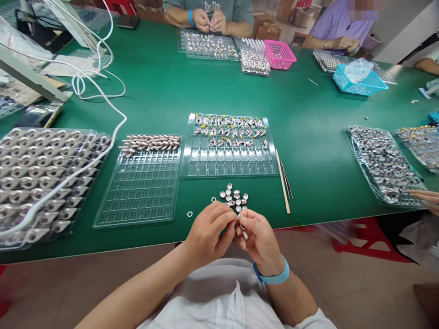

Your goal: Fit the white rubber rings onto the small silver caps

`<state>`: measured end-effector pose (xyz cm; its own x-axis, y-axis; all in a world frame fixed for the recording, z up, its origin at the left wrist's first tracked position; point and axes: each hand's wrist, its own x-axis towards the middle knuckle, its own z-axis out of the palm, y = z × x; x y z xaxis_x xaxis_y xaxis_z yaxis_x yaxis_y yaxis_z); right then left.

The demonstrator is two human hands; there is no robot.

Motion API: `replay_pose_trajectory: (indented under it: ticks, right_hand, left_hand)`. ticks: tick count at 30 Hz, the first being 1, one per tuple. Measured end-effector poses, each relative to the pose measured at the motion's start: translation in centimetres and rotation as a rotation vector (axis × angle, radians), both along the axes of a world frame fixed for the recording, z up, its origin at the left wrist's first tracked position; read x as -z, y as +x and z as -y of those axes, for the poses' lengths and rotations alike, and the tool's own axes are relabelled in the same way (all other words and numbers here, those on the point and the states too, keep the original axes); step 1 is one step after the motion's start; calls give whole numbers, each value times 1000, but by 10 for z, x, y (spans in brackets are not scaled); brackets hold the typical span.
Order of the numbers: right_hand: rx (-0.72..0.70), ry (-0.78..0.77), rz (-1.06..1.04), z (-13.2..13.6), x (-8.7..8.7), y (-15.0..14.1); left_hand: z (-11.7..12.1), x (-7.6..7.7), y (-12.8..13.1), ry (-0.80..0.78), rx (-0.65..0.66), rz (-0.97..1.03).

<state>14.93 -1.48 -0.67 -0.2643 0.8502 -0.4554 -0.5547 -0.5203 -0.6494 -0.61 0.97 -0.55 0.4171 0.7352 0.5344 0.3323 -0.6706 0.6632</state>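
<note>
My left hand (210, 228) and my right hand (259, 235) meet at the table's front edge, fingertips pinched together. Between the fingers of the right hand shows a small pale earbud-like part (244, 234). What the left fingertips pinch is too small and covered to make out. Just beyond my fingers lies a loose group of small round silvery caps (236, 194). To their left are two small white rings, one of them a flat ring (190, 214). Behind the caps, a clear plastic tray (219, 170) holds rows of small earbud-like parts with yellow bits.
Left stand a clear tray (137, 196) of stacked pale parts and a larger tray of pale shells (36, 171), crossed by a white cable (113, 107). Tweezers (286, 180) and a wooden stick (283, 183) lie right. Other people work across the table near a pink basket (280, 55).
</note>
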Motion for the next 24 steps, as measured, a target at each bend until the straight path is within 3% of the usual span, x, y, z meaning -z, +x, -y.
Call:
replay_pose_trajectory:
  ticks: [10, 15, 18, 24]
  right_hand:
    - [-111, -55, -100, -4, 4, 4]
    - [-238, -122, -135, -1, -3, 7]
    - [-241, -31, 13, 5, -5, 15]
    - [-53, 160, 388, 12, 7, 39]
  left_hand:
    - [1, -2, -1, -73, 22, 37]
    - [-3, -1, -11, -78, -63, -30]
    - [-10, 4, -27, -47, -161, -143]
    - [-21, 19, -51, -77, -280, -459]
